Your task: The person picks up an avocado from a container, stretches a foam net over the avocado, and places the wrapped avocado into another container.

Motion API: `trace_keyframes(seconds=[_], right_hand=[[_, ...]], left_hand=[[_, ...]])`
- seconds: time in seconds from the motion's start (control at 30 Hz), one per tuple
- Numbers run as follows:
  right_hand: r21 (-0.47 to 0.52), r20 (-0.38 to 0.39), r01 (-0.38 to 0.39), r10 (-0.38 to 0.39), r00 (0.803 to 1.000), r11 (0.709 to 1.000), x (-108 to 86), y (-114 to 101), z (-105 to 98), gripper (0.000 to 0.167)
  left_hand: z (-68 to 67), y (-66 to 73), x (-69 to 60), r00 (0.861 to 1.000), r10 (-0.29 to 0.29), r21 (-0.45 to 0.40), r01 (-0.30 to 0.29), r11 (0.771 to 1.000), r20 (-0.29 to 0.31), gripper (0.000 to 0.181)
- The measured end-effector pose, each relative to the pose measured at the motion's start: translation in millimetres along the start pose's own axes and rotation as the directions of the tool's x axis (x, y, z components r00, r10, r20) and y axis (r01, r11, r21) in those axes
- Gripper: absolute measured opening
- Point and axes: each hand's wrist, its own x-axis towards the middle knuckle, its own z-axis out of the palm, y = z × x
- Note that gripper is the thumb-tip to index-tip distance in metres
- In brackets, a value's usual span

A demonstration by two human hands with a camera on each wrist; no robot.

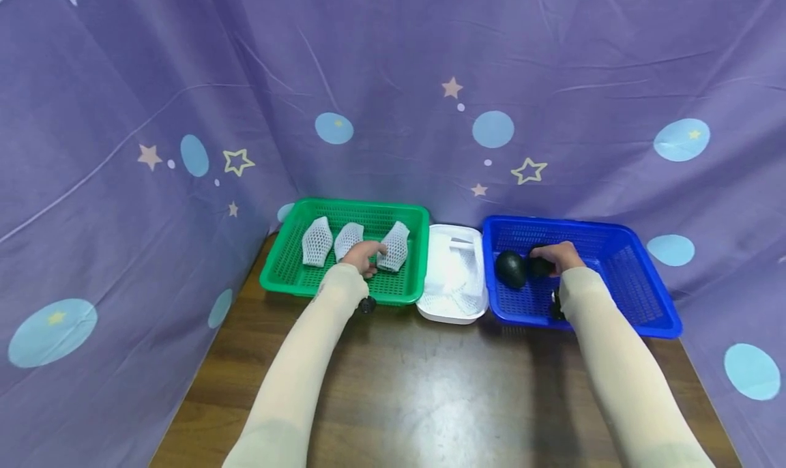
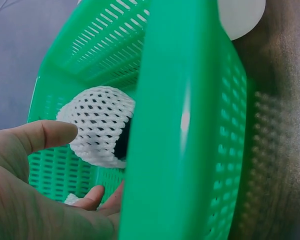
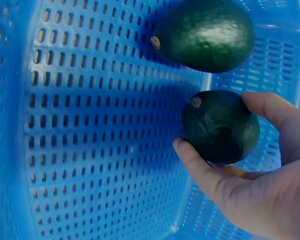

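Note:
In the blue basket (image 1: 620, 250), my right hand (image 1: 561, 256) grips a dark green avocado (image 3: 217, 127) between thumb and fingers. A second avocado (image 3: 210, 35) lies beside it, apart from the hand. On the left, my left hand (image 1: 362, 255) reaches into the green basket (image 1: 282, 270). Its thumb is extended close to a white foam net sleeve (image 2: 100, 125), with something dark showing at the sleeve's opening; whether they touch I cannot tell. Two more net sleeves, one at the far left (image 1: 317, 243) and one in the middle (image 1: 348, 237), lie in that basket.
Between the two baskets stands a white container (image 1: 451, 314) with white netting-like material inside. Baskets and container sit on a brown wooden table (image 1: 430, 386). A purple patterned curtain (image 1: 399, 65) hangs behind and along the sides.

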Motion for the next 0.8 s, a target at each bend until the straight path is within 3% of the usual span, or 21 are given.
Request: trace_keyframes(seconds=[0.2, 0.4, 0.63, 0.8], right_hand=[[0.044, 0.031, 0.005, -0.006, 1.0, 0.999, -7.3, -2.5, -14.7, 0.082], [0.081, 0.063, 0.024, -0.029, 0.998, 0.996, -14.8, -6.5, -31.2, 0.086], [0.071, 0.05, 0.138, -0.142, 0.989, 0.988, -36.7, -16.7, -41.6, 0.085], [0.042, 0.068, 0.189, -0.192, 0.979, 0.981, -52.2, -21.1, -49.1, 0.082]], left_hand=[[2.7, -0.2, -0.9, 1.0, -0.011, 0.018, 0.012, 1.0, -0.013, 0.067], [3.3, 6.0, -15.7, 1.0, 0.022, 0.048, -0.021, 0.999, -0.015, 0.058], [9.7, 20.6, -30.1, 0.995, 0.103, 0.052, -0.102, 0.993, -0.012, 0.06], [21.9, 31.5, -44.8, 0.991, 0.132, -0.025, -0.133, 0.991, -0.024, 0.064]])
